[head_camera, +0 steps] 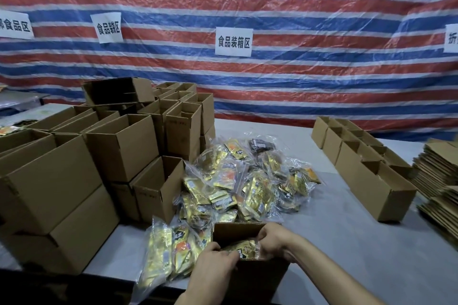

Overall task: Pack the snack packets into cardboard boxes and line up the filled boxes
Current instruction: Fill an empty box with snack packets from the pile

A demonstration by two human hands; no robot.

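An open cardboard box [257,277] stands at the table's near edge. Inside it lies a clear bag of gold snack packets [244,249]. My left hand [215,264] reaches over the box's near left rim, fingers curled on the bag. My right hand [273,238] comes in from the right and pinches the bag's plastic at the box's far right side. A large heap of bagged gold snack packets [245,181] lies behind the box. Another bag of packets [171,250] lies just left of it.
Stacks of open empty boxes [119,146] fill the left of the grey table [347,242]. A row of open boxes [364,166] runs along the right. Flat folded cartons [438,176] are piled at the far right. A striped tarp with paper signs hangs behind.
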